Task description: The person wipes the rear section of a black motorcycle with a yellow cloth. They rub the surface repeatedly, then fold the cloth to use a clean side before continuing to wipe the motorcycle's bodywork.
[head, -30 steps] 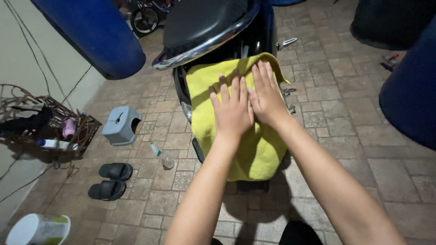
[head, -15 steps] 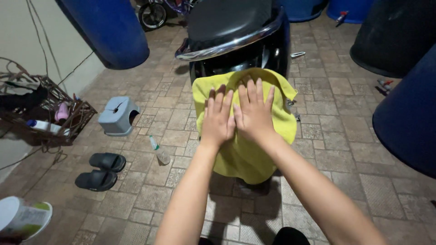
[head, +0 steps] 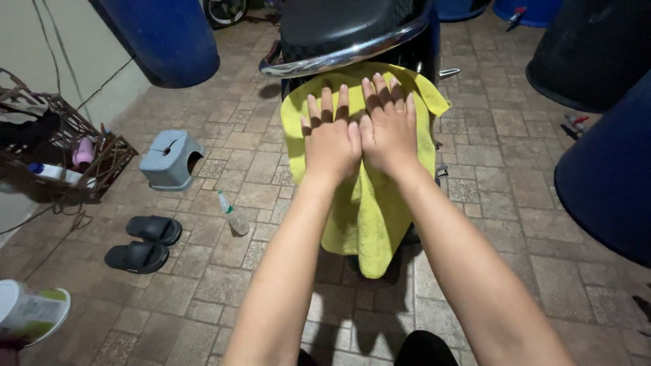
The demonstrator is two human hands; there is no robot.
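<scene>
Yellow cloth [head: 369, 203] draped over scooter rear [head: 339, 34] | left hand [head: 332, 139], right hand [head: 390, 129] flat, fingers spread, pressing it | likely unclenched

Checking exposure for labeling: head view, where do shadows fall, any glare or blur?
Head view: sharp, no motion blur on the left hand or right hand; finger shadows fall forward on the yellow cloth; dark arm shadows on the brick floor below; a bright highlight runs along the chrome rail; edges look bowed by the wide lens.

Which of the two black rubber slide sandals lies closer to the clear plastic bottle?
The upper black sandal; the clear bottle lies just to its right, while the other sandal sits lower left.
</scene>
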